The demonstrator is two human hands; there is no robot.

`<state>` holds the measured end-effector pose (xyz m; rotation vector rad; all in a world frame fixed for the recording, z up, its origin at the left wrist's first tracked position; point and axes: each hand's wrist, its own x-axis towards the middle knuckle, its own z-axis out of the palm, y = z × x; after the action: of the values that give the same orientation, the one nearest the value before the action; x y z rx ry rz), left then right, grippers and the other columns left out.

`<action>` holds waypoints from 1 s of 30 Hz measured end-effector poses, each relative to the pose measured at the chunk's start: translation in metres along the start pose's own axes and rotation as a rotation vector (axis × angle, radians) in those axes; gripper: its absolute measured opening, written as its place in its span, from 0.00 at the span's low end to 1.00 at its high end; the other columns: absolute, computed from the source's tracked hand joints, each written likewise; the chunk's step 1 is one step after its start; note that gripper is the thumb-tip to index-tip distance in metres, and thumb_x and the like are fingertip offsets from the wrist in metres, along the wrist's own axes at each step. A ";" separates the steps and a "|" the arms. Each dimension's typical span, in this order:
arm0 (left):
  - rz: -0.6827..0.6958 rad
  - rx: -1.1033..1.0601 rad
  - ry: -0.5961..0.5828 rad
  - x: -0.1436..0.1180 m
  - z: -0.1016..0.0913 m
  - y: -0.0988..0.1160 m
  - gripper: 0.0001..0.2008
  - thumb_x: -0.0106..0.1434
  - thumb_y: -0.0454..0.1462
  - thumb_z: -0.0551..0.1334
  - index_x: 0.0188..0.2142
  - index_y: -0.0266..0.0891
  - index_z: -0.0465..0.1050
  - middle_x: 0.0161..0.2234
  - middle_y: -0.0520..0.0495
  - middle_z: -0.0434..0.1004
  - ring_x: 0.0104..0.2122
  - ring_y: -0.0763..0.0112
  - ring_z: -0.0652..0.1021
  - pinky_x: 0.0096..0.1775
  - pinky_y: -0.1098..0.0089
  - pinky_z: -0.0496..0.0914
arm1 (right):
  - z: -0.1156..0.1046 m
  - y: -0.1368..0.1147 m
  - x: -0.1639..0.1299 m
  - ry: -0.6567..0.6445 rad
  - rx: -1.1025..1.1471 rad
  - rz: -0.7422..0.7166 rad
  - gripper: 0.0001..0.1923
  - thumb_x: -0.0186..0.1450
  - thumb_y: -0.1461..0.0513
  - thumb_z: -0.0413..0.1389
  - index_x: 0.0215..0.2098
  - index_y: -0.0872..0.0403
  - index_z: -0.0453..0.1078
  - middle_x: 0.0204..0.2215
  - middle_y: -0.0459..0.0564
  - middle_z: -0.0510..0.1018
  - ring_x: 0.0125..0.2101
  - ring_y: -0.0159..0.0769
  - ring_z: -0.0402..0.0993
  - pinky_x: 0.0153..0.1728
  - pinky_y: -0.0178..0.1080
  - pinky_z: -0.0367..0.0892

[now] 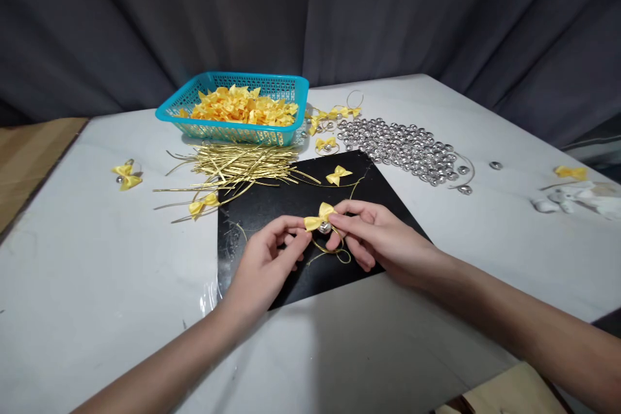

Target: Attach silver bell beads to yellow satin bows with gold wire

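**Bow, Bell and Wire Held Over the Black Mat**

I used the black mat [272, 207] as my reference; every position below was taken from it.

My left hand [264, 262] and right hand [376, 236] met above the middle of the mat. Both grips were narrow pinches closed on one small assembly: a yellow bow [319, 217], a silver bell [325, 228] just beneath it, and a gold wire [334, 251] that looped down toward the mat. My left thumb and forefinger held the bow's left end; my right fingertips held its right end and the bell. I judged that two opposed pinches kept the small parts from turning, and that the dark mat made the thin wire easy to see.

Supplies lay within reach around the mat:

- Behind its far left corner stood the blue basket [286, 85], filled with loose yellow bows.
- Between the basket and the mat's far edge lay the bundle of gold wires [233, 165], some ends overlapping the mat.
- Beyond the mat's far right edge spread the pile of silver bells [407, 149].
- On the mat's far part lay a spare bow [338, 174], apart from my hands.
- Made-up bows [334, 113] lay behind the mat, between basket and bells; another [127, 176] lay well left of the mat.

The mat rested on the white surface [97, 284]. A dark curtain [310, 6] hung behind everything.
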<state>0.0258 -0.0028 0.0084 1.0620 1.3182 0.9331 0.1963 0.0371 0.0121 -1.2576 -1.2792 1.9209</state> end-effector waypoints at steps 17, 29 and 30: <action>-0.003 -0.015 -0.006 -0.001 0.002 0.000 0.08 0.58 0.41 0.61 0.30 0.37 0.69 0.28 0.50 0.75 0.24 0.76 0.72 0.26 0.76 0.65 | 0.001 0.003 0.000 0.153 -0.043 -0.141 0.14 0.58 0.55 0.58 0.36 0.57 0.66 0.16 0.38 0.65 0.14 0.21 0.59 0.18 0.27 0.60; 0.393 0.466 0.095 -0.007 0.001 -0.012 0.05 0.60 0.37 0.60 0.30 0.40 0.72 0.33 0.48 0.68 0.30 0.72 0.70 0.28 0.73 0.62 | 0.012 0.005 -0.002 -0.074 -0.128 -0.087 0.22 0.55 0.52 0.61 0.40 0.58 0.65 0.29 0.45 0.71 0.16 0.18 0.62 0.15 0.25 0.60; 0.415 0.491 0.083 -0.008 0.001 -0.011 0.04 0.59 0.37 0.61 0.30 0.40 0.72 0.33 0.48 0.68 0.29 0.71 0.70 0.28 0.72 0.62 | 0.012 0.006 -0.001 -0.077 -0.124 -0.079 0.20 0.56 0.52 0.60 0.37 0.58 0.65 0.25 0.43 0.71 0.15 0.18 0.62 0.15 0.25 0.60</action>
<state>0.0258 -0.0138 0.0005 1.7405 1.4649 0.9844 0.1868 0.0288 0.0089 -1.1839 -1.4854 1.8751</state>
